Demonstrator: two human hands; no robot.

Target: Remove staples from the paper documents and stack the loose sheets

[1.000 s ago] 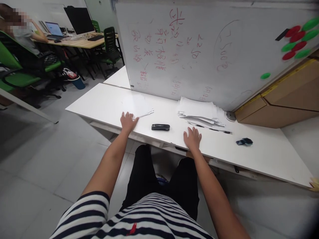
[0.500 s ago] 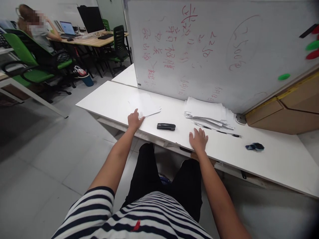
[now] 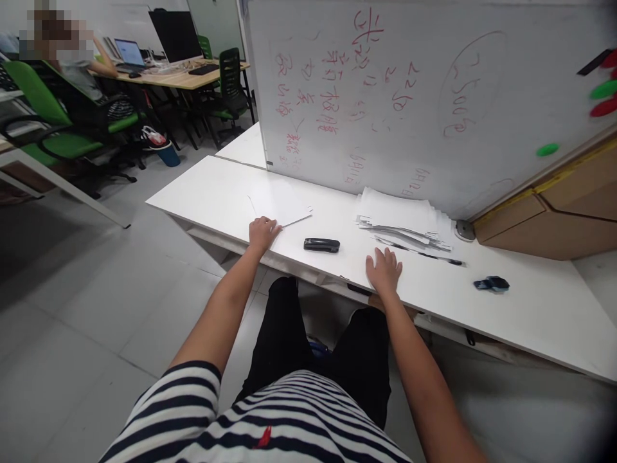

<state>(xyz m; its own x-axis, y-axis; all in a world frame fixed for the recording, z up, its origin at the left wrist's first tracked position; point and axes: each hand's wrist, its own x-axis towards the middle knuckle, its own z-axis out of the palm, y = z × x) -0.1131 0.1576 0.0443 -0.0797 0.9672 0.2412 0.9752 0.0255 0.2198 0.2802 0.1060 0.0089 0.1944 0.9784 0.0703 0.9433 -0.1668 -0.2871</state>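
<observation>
The left hand (image 3: 263, 233) touches the near edge of the paper (image 3: 284, 202), left on the white surface (image 3: 193, 193); whether its fingers clamp it cannot be told. The right hand (image 3: 384, 270) rests, fingers apart, right of the black stapler (image 3: 321, 245); a paper stack (image 3: 395, 211) lies beyond.

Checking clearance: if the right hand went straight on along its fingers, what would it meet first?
Right hand: likely the thin black-and-white pen-like rod first, with the paper stack behind it; depth is hard to judge.
</observation>
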